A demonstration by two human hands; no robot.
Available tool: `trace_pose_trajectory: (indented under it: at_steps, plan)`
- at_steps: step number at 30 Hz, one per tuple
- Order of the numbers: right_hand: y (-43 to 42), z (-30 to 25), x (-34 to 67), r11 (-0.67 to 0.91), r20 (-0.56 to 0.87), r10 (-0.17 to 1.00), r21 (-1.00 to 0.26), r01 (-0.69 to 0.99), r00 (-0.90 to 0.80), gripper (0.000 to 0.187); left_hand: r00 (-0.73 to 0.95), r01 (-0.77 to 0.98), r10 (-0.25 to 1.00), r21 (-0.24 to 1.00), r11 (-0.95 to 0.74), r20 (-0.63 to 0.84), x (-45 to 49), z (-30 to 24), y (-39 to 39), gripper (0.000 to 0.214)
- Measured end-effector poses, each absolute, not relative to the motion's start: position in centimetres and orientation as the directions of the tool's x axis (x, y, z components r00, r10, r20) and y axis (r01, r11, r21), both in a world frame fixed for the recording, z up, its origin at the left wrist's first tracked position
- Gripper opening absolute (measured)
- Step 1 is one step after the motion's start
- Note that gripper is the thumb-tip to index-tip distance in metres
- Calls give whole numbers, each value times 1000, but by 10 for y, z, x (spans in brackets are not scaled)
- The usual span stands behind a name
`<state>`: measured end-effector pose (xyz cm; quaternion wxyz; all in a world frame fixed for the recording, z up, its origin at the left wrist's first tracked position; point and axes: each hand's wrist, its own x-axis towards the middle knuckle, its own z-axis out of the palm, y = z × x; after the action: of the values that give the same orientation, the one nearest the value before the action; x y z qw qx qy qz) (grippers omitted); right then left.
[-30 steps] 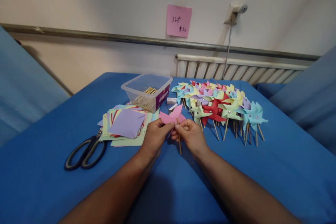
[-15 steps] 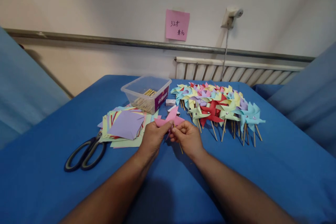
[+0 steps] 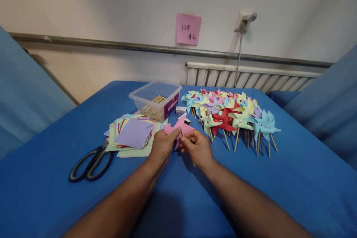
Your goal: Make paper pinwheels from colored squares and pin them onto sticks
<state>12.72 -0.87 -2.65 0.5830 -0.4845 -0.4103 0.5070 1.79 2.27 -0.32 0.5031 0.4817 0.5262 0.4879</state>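
My left hand [image 3: 164, 143] grips a pink paper pinwheel [image 3: 184, 127], its thumb pressed near the centre of the folded blades. Against the pinwheel's middle lies a thin wooden stick [image 3: 194, 163], pinched between the thumb and fingers of my right hand [image 3: 198, 148]. The stick's lower end pokes out below that hand; most of its length is covered by fingers. Just behind the pinwheel sit a small dark open box [image 3: 187, 121] and a small white box [image 3: 181, 110].
Left of my hands lie a stack of coloured paper squares [image 3: 134, 133] and dark-handled scissors [image 3: 90, 163]. Behind stands a clear plastic tub [image 3: 154, 89] with wooden sticks. Many finished pinwheels [image 3: 224, 121] lie at the right on the blue-covered table [image 3: 264, 193].
Both hands stay almost in place around the pinwheel. The right hand has shifted slightly left, and less of the stick's middle shows. The camera view has tilted slightly.
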Motion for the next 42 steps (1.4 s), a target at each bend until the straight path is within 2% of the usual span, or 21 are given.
trace_pose_trajectory:
  at_steps: [5, 16, 22, 29, 37, 42]
  plan:
    - [-9, -26, 127, -11, -32, 989, -989, -149, 142, 28, -28, -135, 993, 985, 107, -112, 14, -1, 25, 30]
    - [-7, -25, 128, -51, -70, 988, -990, -135, 141, 29, 32, -193, 989, 970, 147, -144, 12, 4, 26, 25]
    - [-5, -28, 130, -38, -54, 987, -993, -109, 149, 30, 106, -203, 989, 971, 127, -107, 11, 1, 25, 26]
    - [-6, -32, 126, -36, -49, 990, -995, -97, 134, 30, -10, -113, 994, 988, 103, -104, 8, -1, 28, 26]
    - [-4, -33, 126, -27, -38, 987, -997, -70, 158, 28, 63, -159, 995, 983, 89, -80, 9, 2, 26, 26]
    - [-4, -33, 127, 4, -5, 986, -999, -52, 169, 27, 23, -104, 996, 991, 85, -83, 7, 3, 28, 26]
